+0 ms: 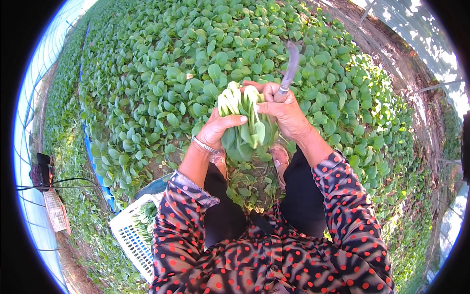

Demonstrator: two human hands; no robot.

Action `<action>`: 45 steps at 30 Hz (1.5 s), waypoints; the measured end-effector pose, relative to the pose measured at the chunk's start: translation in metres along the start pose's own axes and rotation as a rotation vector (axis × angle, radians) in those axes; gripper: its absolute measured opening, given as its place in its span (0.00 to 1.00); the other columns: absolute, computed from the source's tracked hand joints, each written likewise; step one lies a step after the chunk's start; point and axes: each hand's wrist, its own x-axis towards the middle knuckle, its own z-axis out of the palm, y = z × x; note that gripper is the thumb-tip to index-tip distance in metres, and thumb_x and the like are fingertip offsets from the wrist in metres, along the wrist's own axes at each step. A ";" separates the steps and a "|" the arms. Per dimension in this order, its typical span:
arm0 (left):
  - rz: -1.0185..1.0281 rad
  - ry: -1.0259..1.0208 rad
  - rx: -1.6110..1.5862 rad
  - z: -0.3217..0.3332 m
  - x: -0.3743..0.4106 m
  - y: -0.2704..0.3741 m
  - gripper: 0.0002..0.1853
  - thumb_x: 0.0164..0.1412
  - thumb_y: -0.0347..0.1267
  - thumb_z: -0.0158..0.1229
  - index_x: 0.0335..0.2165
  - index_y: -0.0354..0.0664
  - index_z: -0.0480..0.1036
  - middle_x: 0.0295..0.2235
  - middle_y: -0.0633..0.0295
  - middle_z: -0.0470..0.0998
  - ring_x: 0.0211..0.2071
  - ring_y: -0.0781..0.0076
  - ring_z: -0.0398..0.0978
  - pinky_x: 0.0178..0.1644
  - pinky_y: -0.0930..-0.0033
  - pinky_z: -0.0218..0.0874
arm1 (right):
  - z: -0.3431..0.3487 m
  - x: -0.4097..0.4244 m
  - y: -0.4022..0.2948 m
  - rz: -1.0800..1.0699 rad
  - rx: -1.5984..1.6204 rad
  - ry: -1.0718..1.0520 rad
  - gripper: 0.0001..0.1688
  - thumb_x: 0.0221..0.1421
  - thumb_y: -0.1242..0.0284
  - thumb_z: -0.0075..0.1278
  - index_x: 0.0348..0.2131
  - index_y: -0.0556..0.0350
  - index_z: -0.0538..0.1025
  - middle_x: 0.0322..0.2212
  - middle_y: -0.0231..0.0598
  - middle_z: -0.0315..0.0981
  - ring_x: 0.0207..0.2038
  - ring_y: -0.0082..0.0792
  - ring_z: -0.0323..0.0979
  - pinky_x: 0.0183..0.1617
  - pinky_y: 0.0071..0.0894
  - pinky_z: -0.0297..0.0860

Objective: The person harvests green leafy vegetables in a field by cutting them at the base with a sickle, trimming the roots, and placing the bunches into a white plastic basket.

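Observation:
A bunch of leafy greens like bok choy (238, 125) is gripped between my two hands, pale stem ends up and leaves hanging down. My left hand (220, 126) holds its left side, the thumb lying across the stems. On the other side, the thumb and fingers of my right hand (281, 106) press the stems. That same hand also grips the handle of a sickle (291, 68), whose curved blade points away from me over the plants. Part of the bunch hides my left fingers.
Rows of growing greens (169, 73) spread ahead and to both sides. At my lower left stands a white plastic crate (128, 235) with cut greens in it. A blue strip (91, 158) runs along the bed's left. Farther left sits another crate (55, 213).

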 end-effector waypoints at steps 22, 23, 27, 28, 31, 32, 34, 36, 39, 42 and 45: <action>-0.205 -0.014 0.107 -0.036 -0.002 0.000 0.31 0.44 0.24 0.61 0.51 0.37 0.64 0.43 0.62 0.74 0.44 0.70 0.72 0.51 0.67 0.60 | -0.012 0.000 0.011 -0.012 -0.385 0.083 0.14 0.43 0.80 0.59 0.19 0.55 0.66 0.16 0.21 0.61 0.21 0.15 0.60 0.25 0.21 0.63; -0.206 -0.016 0.086 -0.039 -0.003 -0.001 0.32 0.44 0.24 0.60 0.51 0.37 0.64 0.43 0.62 0.74 0.44 0.69 0.72 0.51 0.67 0.61 | -0.010 -0.001 0.009 -0.005 -0.324 0.055 0.14 0.44 0.82 0.58 0.19 0.56 0.65 0.17 0.23 0.62 0.22 0.16 0.64 0.27 0.23 0.66; -0.187 -0.070 0.094 -0.041 0.001 -0.007 0.31 0.47 0.26 0.63 0.51 0.38 0.64 0.42 0.62 0.75 0.43 0.70 0.73 0.50 0.67 0.62 | -0.007 0.000 0.010 0.032 -0.210 0.007 0.15 0.46 0.84 0.57 0.19 0.58 0.64 0.17 0.25 0.61 0.22 0.19 0.66 0.26 0.26 0.69; -0.179 -0.090 0.104 -0.039 0.003 -0.008 0.31 0.47 0.26 0.64 0.51 0.38 0.64 0.42 0.62 0.75 0.42 0.71 0.73 0.50 0.66 0.63 | -0.007 -0.001 0.011 0.037 -0.237 0.017 0.16 0.46 0.84 0.57 0.19 0.56 0.64 0.17 0.26 0.62 0.22 0.20 0.66 0.26 0.26 0.69; -0.110 -0.004 0.301 -0.021 0.004 -0.012 0.27 0.44 0.27 0.69 0.45 0.38 0.70 0.39 0.64 0.76 0.39 0.75 0.73 0.47 0.69 0.64 | -0.010 -0.003 0.017 0.063 -0.308 0.066 0.18 0.46 0.84 0.57 0.18 0.53 0.62 0.18 0.26 0.62 0.22 0.20 0.67 0.27 0.26 0.69; -0.085 0.024 0.403 -0.016 0.004 -0.012 0.27 0.43 0.27 0.70 0.44 0.38 0.71 0.38 0.65 0.76 0.39 0.76 0.73 0.47 0.69 0.64 | -0.010 -0.002 0.019 0.077 -0.328 0.091 0.18 0.46 0.84 0.57 0.18 0.53 0.62 0.18 0.26 0.62 0.22 0.20 0.66 0.26 0.26 0.68; -0.148 0.084 0.453 -0.008 0.004 -0.013 0.23 0.41 0.22 0.69 0.40 0.37 0.73 0.34 0.66 0.77 0.33 0.78 0.73 0.40 0.73 0.66 | -0.018 -0.006 0.021 0.110 -0.355 0.105 0.18 0.45 0.84 0.57 0.18 0.52 0.62 0.17 0.25 0.62 0.21 0.19 0.66 0.25 0.24 0.67; -0.110 0.088 0.637 -0.020 0.007 -0.019 0.22 0.41 0.21 0.66 0.40 0.36 0.73 0.32 0.66 0.77 0.31 0.79 0.73 0.38 0.74 0.67 | -0.027 -0.007 0.020 0.132 -0.354 0.063 0.18 0.45 0.84 0.57 0.17 0.52 0.63 0.17 0.25 0.62 0.20 0.19 0.65 0.24 0.22 0.66; -0.082 0.244 0.853 -0.054 0.003 -0.013 0.18 0.43 0.19 0.63 0.38 0.34 0.74 0.31 0.63 0.78 0.28 0.77 0.75 0.35 0.73 0.69 | -0.048 -0.002 -0.001 0.269 -0.203 0.045 0.18 0.44 0.81 0.57 0.17 0.49 0.62 0.17 0.26 0.65 0.19 0.19 0.65 0.24 0.21 0.64; -0.130 0.296 0.785 -0.063 0.004 -0.007 0.17 0.42 0.19 0.62 0.36 0.31 0.74 0.31 0.59 0.79 0.28 0.74 0.77 0.35 0.72 0.71 | -0.111 -0.014 -0.012 0.430 -0.417 0.066 0.15 0.46 0.76 0.58 0.18 0.50 0.65 0.17 0.29 0.66 0.21 0.21 0.67 0.24 0.22 0.64; -0.311 0.200 0.762 -0.057 0.005 -0.026 0.19 0.43 0.19 0.62 0.39 0.32 0.74 0.33 0.60 0.79 0.31 0.74 0.77 0.38 0.71 0.71 | -0.177 -0.049 0.026 0.587 -0.895 0.151 0.14 0.45 0.68 0.59 0.20 0.55 0.69 0.17 0.35 0.67 0.22 0.31 0.70 0.27 0.31 0.67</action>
